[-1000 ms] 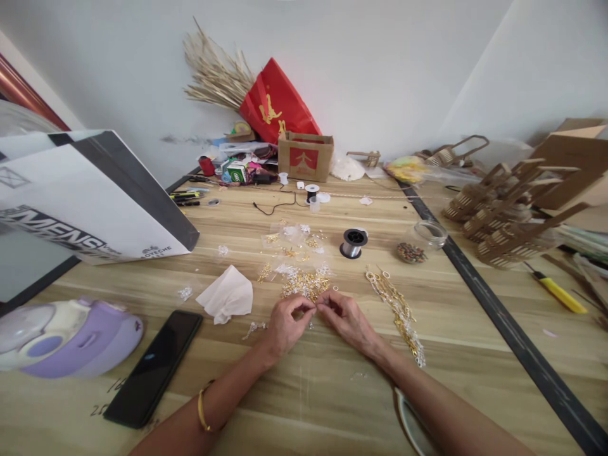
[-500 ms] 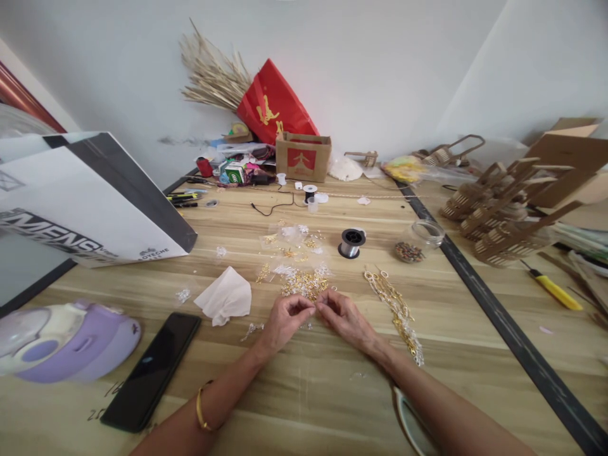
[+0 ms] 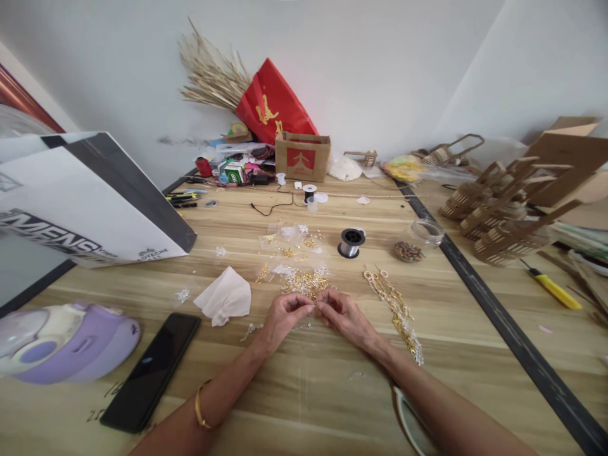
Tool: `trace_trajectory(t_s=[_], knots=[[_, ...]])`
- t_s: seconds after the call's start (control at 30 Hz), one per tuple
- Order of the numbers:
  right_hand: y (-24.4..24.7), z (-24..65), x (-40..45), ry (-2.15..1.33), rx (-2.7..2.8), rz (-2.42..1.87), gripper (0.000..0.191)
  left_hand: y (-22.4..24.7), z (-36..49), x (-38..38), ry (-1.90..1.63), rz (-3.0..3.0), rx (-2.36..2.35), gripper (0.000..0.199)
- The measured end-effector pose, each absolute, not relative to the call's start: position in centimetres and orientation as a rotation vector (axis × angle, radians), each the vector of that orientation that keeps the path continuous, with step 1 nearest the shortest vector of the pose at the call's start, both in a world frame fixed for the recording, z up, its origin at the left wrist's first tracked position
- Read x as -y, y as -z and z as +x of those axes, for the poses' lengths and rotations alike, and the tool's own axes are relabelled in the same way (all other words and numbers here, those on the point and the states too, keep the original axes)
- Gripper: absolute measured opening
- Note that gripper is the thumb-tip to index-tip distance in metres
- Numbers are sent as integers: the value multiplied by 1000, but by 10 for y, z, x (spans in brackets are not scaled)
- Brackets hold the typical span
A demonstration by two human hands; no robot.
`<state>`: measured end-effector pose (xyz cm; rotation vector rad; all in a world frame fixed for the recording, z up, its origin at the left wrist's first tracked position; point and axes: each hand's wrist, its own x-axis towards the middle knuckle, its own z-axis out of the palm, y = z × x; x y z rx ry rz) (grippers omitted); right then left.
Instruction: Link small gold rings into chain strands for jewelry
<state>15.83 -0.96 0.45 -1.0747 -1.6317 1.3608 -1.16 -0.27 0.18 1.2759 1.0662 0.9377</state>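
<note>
My left hand and my right hand meet fingertip to fingertip low over the wooden table. Both are closed in a pinch; what lies between the fingertips is too small to make out. Just beyond them spreads a pile of gold and silver beads. A short silver strand lies beside my left wrist. To the right of my right hand are several gold and silver beaded strands laid side by side. A spool of clear line stands behind the pile.
Left of my hands lie a white tissue, a black phone and a purple-and-cream bottle. A glass jar of beads tilts at the right, near small woven baskets and a yellow-handled knife. A cardboard box stands at the back.
Almost nothing differs. My fingertips have shifted very slightly, still pinched together in the same spot.
</note>
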Motion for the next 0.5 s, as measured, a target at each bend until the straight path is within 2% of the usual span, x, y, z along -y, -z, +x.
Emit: trace_trajectory(t_s=[0.5], knots=[[-5,158,10,-1351,1614,-1095,26,-3,-12,3,-954,1231,-1079,15]])
